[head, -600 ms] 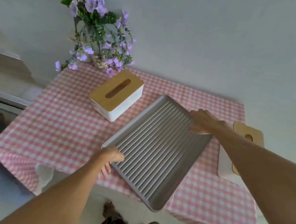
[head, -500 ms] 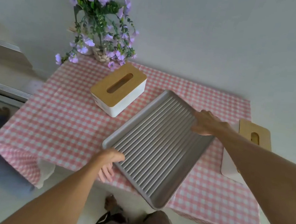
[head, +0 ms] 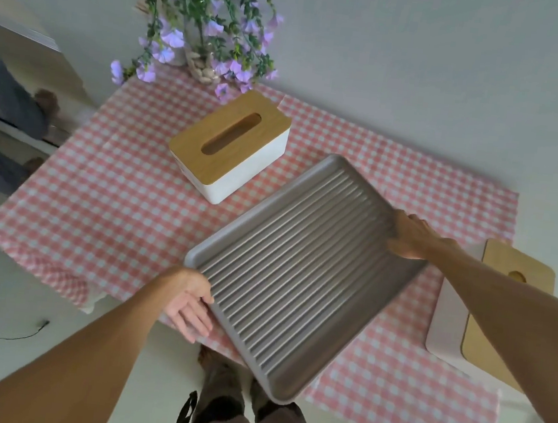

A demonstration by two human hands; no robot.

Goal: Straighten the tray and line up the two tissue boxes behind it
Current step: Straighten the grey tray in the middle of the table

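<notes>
Grey and ribbed, the rigid-looking tray [head: 302,275] is lying askew on the gingham tablecloth [head: 100,199], overhanging its front edge, as the left hand [head: 189,300] and right hand [head: 405,238] are clasping opposite rims, probably the surest hold.

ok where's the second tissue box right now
In the head view it sits at the table's right edge: the second tissue box, beside the tray, partly hidden by the right forearm.

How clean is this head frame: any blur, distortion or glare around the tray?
Head view: wide-angle bending bows the checked tablecloth edges; tray ridges slightly smeared; soft, even light, no hard glare; left hand and right hand readable on opposite tray edges; left margin blurred.
</notes>
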